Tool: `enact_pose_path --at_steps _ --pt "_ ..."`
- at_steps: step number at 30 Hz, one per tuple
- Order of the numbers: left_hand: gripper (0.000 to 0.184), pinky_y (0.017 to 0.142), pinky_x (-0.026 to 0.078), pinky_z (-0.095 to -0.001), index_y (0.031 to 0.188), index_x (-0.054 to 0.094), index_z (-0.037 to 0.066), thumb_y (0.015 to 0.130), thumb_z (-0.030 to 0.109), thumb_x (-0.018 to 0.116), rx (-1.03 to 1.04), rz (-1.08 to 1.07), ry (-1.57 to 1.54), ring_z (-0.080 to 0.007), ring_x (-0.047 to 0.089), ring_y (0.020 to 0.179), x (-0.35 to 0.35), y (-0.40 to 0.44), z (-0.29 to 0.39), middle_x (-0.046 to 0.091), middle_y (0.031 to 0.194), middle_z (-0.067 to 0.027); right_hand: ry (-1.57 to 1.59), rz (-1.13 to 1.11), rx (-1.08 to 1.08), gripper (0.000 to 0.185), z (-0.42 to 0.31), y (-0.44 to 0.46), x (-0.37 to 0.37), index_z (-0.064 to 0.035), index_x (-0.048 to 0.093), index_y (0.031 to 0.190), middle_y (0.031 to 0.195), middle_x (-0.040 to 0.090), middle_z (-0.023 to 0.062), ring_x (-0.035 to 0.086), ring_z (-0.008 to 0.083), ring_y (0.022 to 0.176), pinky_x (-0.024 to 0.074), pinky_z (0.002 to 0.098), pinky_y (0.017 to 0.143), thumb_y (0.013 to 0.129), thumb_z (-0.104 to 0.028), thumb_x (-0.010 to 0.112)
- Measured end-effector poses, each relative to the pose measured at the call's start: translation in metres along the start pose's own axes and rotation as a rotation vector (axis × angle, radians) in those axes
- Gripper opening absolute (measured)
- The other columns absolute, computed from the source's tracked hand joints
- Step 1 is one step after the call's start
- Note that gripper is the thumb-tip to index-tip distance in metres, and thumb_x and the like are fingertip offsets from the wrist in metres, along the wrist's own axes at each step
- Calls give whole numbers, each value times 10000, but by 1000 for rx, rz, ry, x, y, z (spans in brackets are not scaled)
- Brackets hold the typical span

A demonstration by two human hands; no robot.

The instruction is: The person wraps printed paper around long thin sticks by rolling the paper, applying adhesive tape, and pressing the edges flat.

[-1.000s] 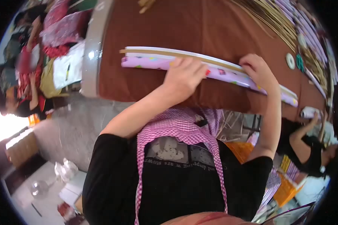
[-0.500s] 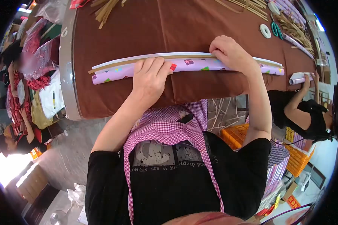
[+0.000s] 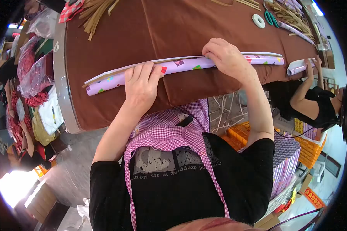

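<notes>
A long roll of purple patterned paper (image 3: 189, 65) lies across the brown cloth of the table (image 3: 115, 46). Its white edge and a thin brown strip (image 3: 100, 79) run along the far side. My left hand (image 3: 142, 82) presses on the roll left of its middle, fingers together over the top. Farther right, my right hand (image 3: 225, 57) has its fingers curled in a pinch at the strip and paper edge. Small red tape (image 3: 164, 70) shows beside my left fingertips.
Brown strips (image 3: 94, 17) lie at the far left, near a red checked cloth (image 3: 70, 10). White tape (image 3: 258, 21) and green scissors (image 3: 271, 18) are at the far right. A co-worker's hands (image 3: 312, 67) hold another roll (image 3: 296, 70). Orange crates (image 3: 310, 152) stand below.
The camera view has shifted, so the table's contents appear displaced. Both hands remain on the roll, and the white paper edge now shows narrower along the far side.
</notes>
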State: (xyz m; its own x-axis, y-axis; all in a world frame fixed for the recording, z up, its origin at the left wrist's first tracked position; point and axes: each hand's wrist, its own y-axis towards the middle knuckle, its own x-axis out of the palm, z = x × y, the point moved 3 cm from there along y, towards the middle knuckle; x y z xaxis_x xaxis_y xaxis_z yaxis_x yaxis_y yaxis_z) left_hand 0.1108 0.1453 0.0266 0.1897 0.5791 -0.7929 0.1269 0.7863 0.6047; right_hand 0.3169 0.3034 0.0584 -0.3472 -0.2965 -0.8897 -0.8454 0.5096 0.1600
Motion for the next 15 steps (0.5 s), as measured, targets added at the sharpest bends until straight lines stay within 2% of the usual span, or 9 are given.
enact_pose_path --at_steps 6,15 --pt "226 809 402 -361 1000 678 64 812 181 723 2 -12 20 -194 603 897 1 -2 -1 612 1003 -44 -62 39 1 99 -9 -16 6 -23 621 947 954 606 124 588 319 957 491 408 833 863 -24 568" --pt "214 817 403 -363 1005 676 64 827 175 717 21 -29 36 -188 596 901 -2 -1 1 607 995 -38 -141 285 -65 282 -26 -38 16 -38 654 1018 1001 596 93 586 306 965 484 421 844 743 4 703"
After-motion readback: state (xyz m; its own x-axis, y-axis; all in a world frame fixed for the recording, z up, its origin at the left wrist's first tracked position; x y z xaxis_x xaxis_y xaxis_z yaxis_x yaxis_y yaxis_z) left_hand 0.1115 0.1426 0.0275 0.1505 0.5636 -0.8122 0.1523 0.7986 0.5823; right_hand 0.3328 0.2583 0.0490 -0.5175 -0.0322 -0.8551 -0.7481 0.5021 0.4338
